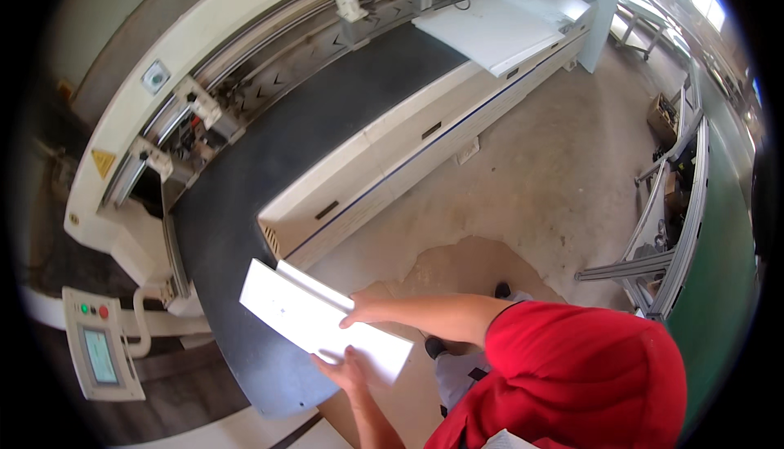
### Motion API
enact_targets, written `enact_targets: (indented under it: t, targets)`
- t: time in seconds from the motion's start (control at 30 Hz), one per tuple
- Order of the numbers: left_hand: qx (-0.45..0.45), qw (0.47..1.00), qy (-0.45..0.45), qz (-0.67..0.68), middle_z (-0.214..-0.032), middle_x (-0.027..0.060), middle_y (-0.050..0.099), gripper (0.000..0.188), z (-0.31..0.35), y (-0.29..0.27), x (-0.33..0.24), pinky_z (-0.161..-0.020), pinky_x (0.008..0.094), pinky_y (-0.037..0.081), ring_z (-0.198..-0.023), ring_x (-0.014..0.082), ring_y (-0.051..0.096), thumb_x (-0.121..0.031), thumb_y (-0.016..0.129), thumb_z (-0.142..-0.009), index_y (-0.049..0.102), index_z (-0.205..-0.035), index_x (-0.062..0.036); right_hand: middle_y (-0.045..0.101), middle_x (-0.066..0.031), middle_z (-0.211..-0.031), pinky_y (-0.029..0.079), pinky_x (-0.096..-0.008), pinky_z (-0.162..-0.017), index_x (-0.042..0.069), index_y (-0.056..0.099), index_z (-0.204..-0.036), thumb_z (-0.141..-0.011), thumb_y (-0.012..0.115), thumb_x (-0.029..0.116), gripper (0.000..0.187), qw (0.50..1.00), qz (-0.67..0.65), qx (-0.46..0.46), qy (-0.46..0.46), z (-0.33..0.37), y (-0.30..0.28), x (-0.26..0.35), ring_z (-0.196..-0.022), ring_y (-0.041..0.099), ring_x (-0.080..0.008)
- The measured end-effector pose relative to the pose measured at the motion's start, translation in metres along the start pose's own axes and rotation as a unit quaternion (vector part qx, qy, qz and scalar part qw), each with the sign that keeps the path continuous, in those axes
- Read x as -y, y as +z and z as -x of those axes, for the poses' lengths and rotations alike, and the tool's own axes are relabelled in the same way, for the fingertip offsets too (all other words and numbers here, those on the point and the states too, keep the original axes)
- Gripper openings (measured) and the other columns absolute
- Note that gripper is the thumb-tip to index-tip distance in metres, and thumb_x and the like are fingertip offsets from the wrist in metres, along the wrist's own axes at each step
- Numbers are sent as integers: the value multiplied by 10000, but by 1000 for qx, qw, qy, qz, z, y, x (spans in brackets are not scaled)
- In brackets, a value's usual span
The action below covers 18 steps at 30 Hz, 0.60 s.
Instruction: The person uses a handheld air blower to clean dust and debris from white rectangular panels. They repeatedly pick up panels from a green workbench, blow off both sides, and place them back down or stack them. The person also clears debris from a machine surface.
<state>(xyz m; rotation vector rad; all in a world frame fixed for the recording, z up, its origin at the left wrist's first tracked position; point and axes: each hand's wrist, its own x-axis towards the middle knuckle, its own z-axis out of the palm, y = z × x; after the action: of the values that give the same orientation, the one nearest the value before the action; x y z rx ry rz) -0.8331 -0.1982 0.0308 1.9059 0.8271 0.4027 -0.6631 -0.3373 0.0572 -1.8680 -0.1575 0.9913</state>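
A long white panel [306, 308] is held in both my hands, tilted over the near end of a dark machine bed [327, 98]. A second white strip [314, 279] shows along its far edge; I cannot tell whether it is a separate piece. My right hand [363, 308] grips the far long edge, its thumb on the upper face. My left hand [347, 371] grips the near long edge with the thumb on top and the other fingers partly hidden.
Larger white sheets [506, 28] lie at the machine's far end, overhanging its side. A control box [102, 347] with a screen and buttons stands at left. The machine's beam [122, 122] arches over the bed. At right are a metal frame [678, 261] and a green surface [723, 285].
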Motion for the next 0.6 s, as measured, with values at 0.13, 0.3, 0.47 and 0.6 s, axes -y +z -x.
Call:
enact_targets:
  t: [0.13, 0.3, 0.47, 0.6]
  targets:
    - [79, 970, -114, 202, -1435, 210, 376, 738, 30, 106, -114, -935, 369, 468, -1192, 281, 495, 53, 615, -834, 228, -1462, 76, 577, -290, -1242, 452, -400, -980, -121, 520, -1266, -644, 830, 403, 871, 994, -75, -72, -21, 61, -136, -49, -1161, 565, -372]
    - [253, 951, -127, 121, -1139, 135, 634, 459, 25, 301, -232, -798, 333, 513, -940, 202, 621, -101, 699, -855, 537, -1253, 61, 676, -151, -1034, 519, -338, -838, -46, 571, -1205, -772, 785, 165, 528, 927, -289, -232, -46, 111, -299, -149, -906, 657, -237]
    - [403, 912, 78, 22, -1036, 119, 690, 418, -8, 486, -358, -813, 306, 508, -899, 168, 640, -186, 751, -825, 629, -1138, 63, 664, -119, -978, 528, -316, -772, -30, 578, -1121, -832, 708, 60, 329, 780, -488, -378, -104, 137, -449, -147, -842, 648, -190]
    - [456, 871, 160, -83, -1031, 197, 691, 556, -42, 632, -442, -833, 370, 511, -931, 293, 671, -320, 761, -782, 617, -1170, 51, 655, -106, -974, 529, -332, -769, -35, 570, -1091, -839, 697, 66, 300, 702, -497, -500, -101, 107, -567, -161, -830, 641, -186]
